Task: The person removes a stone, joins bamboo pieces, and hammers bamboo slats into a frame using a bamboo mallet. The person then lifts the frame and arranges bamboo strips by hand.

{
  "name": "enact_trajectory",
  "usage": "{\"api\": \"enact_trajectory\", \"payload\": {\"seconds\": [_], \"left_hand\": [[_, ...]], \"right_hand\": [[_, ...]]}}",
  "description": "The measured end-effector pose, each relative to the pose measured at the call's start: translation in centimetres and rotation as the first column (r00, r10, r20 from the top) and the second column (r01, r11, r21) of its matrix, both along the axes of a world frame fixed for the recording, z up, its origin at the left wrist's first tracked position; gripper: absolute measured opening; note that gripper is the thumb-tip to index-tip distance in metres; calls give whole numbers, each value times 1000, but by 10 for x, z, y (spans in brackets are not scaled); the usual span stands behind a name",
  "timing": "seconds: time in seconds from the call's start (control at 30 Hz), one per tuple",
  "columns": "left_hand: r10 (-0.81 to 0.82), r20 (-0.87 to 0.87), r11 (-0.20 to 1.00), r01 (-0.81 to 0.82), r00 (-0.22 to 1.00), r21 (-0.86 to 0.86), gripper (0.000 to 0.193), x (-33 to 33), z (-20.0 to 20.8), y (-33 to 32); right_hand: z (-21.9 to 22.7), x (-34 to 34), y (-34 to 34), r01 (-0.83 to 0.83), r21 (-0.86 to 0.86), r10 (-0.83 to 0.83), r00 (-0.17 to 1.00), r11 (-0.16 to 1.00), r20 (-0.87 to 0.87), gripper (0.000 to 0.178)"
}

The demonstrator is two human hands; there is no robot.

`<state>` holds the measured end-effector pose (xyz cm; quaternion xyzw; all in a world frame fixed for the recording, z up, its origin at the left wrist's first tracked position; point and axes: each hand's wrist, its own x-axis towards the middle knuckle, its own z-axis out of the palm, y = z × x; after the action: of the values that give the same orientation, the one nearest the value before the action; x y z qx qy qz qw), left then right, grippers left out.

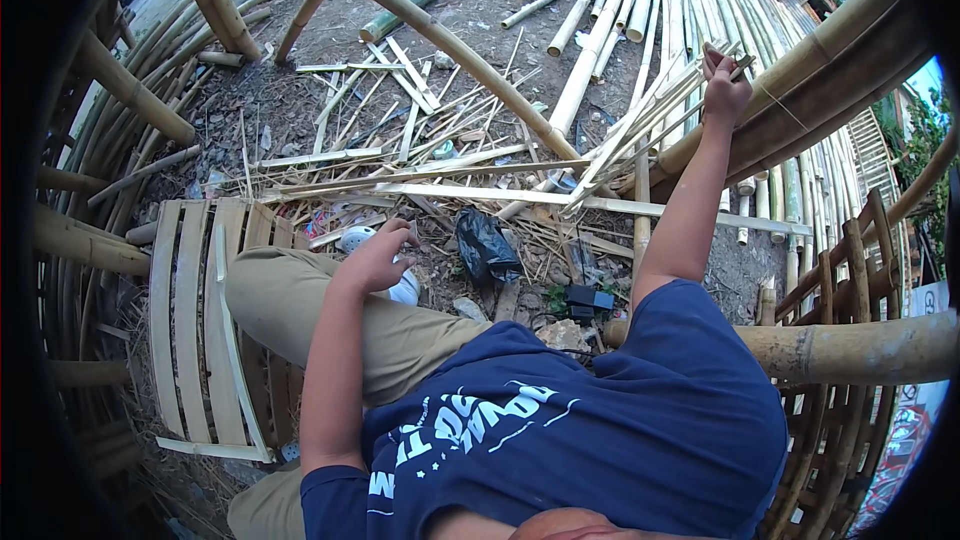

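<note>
Out at the upper right, my right hand is closed around a bundle of thin bamboo strips. The strips slant from the fist down and left toward the ground litter. My left hand hovers by my knee, fingers loosely bent and apart, with nothing visible in it. Beside my left forearm, a slatted bamboo panel lies against my leg. A long pale split bamboo strip crosses the ground in front of me.
A black plastic bag and a small black box lie near my body. Thick bamboo poles cross overhead, and another pole stands at my right. Many long poles lie stacked at the far right. Split scraps litter the dirt.
</note>
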<state>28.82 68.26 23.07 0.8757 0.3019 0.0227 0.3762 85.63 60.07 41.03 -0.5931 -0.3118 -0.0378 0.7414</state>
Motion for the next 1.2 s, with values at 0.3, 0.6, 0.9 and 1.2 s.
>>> {"api": "enact_trajectory", "payload": {"seconds": [0.3,0.6,0.9,1.2], "left_hand": [[-4,23,1000,4,1000,-20,30,2,-2,2],[82,75,985,-70,994,-159,35,23,23,-1],[93,1,989,-92,996,-118,43,9,26,-2],[127,-16,984,-128,992,-122,50,11,20,0]], "right_hand": [[67,46,-26,-206,-168,238,951,964,199,35],[140,-37,-116,-520,-5,502,823,854,266,25],[194,-34,-171,-763,-166,765,555,625,328,26],[219,-19,-192,-952,45,906,301,302,297,13]]}}
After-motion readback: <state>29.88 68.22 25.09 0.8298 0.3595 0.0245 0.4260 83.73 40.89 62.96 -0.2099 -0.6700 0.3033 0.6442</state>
